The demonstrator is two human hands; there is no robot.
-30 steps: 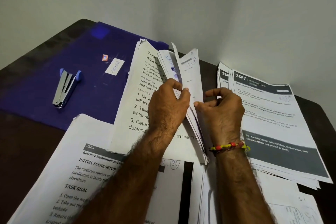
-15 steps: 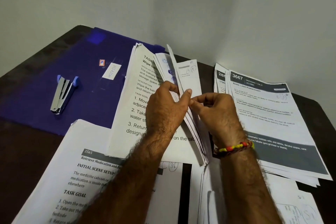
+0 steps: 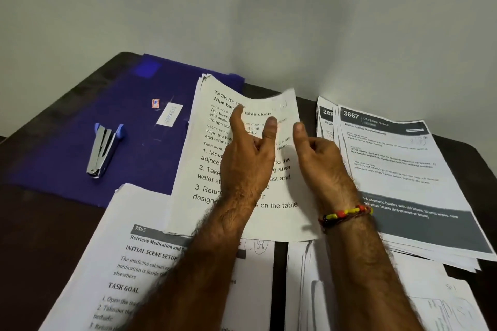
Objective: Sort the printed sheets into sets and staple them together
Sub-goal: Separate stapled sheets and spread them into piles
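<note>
The middle stack of printed sheets (image 3: 236,212), headed "Wipe balcony table clean", lies nearly flat, with its top sheet's far right corner still curled up. My left hand (image 3: 247,161) hovers over or rests on this stack, index finger and thumb stretched out. Just beside the stack's right edge is my right hand (image 3: 320,158), thumb pointing up and fingers loosely curled, holding nothing. A silver and blue stapler (image 3: 103,152) lies on the purple folder (image 3: 67,148) to the left, away from both hands.
A stack headed "3667" (image 3: 403,169) lies at the right, one headed "3565" (image 3: 129,263) at the lower left, and more sheets (image 3: 376,290) at the lower right. A white label (image 3: 169,114) sits on the folder. A wall runs behind the dark table (image 3: 32,223).
The sheets I was holding upright and leafing through between both hands have dropped back flat onto the middle stack. Both hands have let go and opened.
</note>
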